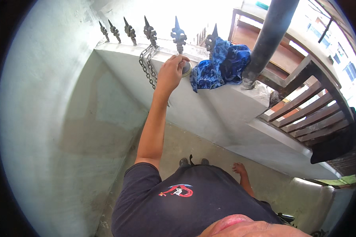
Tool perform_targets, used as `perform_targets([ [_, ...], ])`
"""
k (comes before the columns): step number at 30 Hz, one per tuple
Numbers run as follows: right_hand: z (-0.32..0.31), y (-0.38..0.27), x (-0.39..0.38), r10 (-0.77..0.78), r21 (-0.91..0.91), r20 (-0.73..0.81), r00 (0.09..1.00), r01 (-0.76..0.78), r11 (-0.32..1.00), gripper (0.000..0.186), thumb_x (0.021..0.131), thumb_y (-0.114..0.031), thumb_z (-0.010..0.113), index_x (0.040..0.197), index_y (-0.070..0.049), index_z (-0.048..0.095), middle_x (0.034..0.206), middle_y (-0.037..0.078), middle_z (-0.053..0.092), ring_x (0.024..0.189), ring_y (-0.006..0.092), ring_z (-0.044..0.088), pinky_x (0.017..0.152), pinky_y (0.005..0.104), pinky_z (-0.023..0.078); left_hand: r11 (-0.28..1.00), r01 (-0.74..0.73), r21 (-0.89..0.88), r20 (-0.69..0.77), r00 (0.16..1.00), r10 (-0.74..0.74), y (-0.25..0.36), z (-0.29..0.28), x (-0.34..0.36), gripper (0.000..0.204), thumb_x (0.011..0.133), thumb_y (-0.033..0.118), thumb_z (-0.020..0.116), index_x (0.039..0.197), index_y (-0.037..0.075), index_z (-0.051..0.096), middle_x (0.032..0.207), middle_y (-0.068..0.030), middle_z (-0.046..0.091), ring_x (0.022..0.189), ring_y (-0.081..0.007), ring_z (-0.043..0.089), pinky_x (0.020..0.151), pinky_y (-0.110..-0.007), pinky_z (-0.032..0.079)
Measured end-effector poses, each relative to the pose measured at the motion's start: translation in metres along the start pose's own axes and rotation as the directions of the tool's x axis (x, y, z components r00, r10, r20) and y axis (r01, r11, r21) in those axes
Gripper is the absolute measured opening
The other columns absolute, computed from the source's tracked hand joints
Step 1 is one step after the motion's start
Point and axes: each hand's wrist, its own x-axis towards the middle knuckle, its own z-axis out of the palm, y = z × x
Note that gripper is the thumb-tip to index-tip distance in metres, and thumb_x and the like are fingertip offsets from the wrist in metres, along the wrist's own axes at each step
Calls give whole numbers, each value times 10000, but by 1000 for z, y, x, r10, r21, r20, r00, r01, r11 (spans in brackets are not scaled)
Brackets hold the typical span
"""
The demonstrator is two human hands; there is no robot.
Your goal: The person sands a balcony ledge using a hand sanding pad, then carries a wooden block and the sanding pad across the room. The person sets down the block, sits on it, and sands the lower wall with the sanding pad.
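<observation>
My left arm stretches out to the top of a low pale wall (225, 100). There my left hand (171, 73) has its fingers closed over the edge of a small round disc-like thing (187, 69) with a pale rim and a grey middle. What kind of thing it is, I cannot make out. A metal chain (145, 69) hangs down the wall beside that hand, and a bunched blue patterned cloth (219, 67) lies just right of the disc. Lower down, my right hand (238, 168) hangs by my side, fingers loosely bent and apart, with nothing visible in it.
Dark pointed metal spikes (149, 32) line the wall top. A thick grey pole (271, 37) rises right of the cloth. Beyond it stands a dark slatted gate (312, 106) with a black cloth (336, 144) over it. A tall plastered wall (47, 118) rises at left.
</observation>
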Motion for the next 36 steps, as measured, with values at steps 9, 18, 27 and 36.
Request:
perform_targets([
  [9, -40, 49, 6, 93, 89, -23, 995, -91, 992, 425, 953, -392, 583, 1124, -3, 584, 935, 160, 702, 696, 216, 682, 534, 338, 484, 999, 37, 26, -29, 999, -36, 8, 10, -8, 114, 935, 75, 566, 1027, 71, 634, 1008, -163, 653, 947, -372, 635, 815, -430, 494],
  [18, -40, 62, 5, 105, 96, 7, 994, -106, 990, 404, 943, -365, 576, 1156, -22, 589, 939, 180, 702, 672, 234, 680, 519, 340, 474, 968, 177, 177, -348, 931, -107, 1, 10, -13, 125, 962, 85, 524, 1016, 76, 636, 979, -169, 642, 913, -370, 632, 809, -431, 495],
  [27, -56, 65, 21, 81, 116, -14, 997, -79, 990, 371, 926, -334, 585, 1141, -32, 592, 890, 157, 697, 649, 222, 673, 508, 327, 481, 952, 192, 237, -396, 914, -85, -4, 9, -11, 127, 973, 105, 500, 1016, 108, 620, 981, -179, 616, 900, -392, 617, 773, -467, 492],
  [36, -50, 81, 16, 151, 54, 14, 988, -151, 987, 390, 944, -366, 573, 1143, -30, 580, 930, 146, 703, 693, 226, 679, 555, 347, 492, 975, 164, 150, -234, 964, -127, 21, 22, -22, 123, 960, 78, 532, 984, 97, 652, 966, -145, 642, 913, -357, 630, 806, -418, 489],
])
